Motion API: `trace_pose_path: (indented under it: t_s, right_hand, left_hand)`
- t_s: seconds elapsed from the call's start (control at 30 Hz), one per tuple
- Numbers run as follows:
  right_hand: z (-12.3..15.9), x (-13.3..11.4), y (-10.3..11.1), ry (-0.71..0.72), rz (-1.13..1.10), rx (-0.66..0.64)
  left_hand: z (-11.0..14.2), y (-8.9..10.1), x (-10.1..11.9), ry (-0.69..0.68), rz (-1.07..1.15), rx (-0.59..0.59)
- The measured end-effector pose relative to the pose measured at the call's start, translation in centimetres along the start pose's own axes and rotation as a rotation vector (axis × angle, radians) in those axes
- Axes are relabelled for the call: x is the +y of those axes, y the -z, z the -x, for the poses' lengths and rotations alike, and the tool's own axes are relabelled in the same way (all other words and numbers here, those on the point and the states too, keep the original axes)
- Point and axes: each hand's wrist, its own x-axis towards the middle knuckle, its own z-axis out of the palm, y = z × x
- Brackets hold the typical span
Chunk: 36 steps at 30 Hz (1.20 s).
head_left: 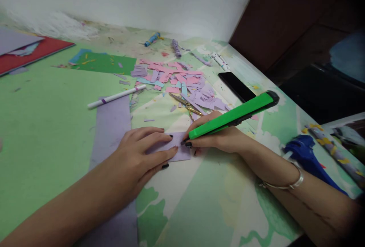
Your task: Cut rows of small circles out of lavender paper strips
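Observation:
My left hand lies with its fingers spread on a small piece of purple paper, pressing it to the table. In my right hand is a green utility knife, held slanted like a pen. Its tip meets the paper just right of my left fingertips; the blade itself is hardly visible. Under my left wrist runs a long purple paper strip, and a white paper tube with purple bands rests across its far end. Just beyond my right hand lie scissors, partly covered by paper.
Pink, purple and blue paper scraps are heaped ahead, beside a green sheet. A black phone lies to the right. Near my right forearm are a blue glue gun and a decorated purple roll. A red folder sits far left.

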Motion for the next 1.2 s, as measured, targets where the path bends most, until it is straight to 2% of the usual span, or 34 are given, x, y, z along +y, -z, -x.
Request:
trace_pose_path:
  t_s: [0.33, 0.5, 0.7, 1.2]
  right_hand:
    - [0.1, -0.1, -0.2, -0.012, -0.008, 0.029]
    - [0.3, 0.1, -0.2, 0.056, 0.042, 0.007]
    - [0.3, 0.3, 0.0, 0.135, 0.144, -0.019]
    - [0.2, 0.4, 0.2, 0.091, 0.077, -0.021]
  left_hand:
    - [0.0, 0.0, 0.1, -0.005, -0.007, 0.015]
    - [-0.5, 0.3, 1.0, -0.005, -0.054, 0.058]
    - [-0.5, 1.0, 2.1, -0.013, -0.026, 0.005]
    - [-0.7, 0.6, 2.5, 0.026, -0.026, -0.008]
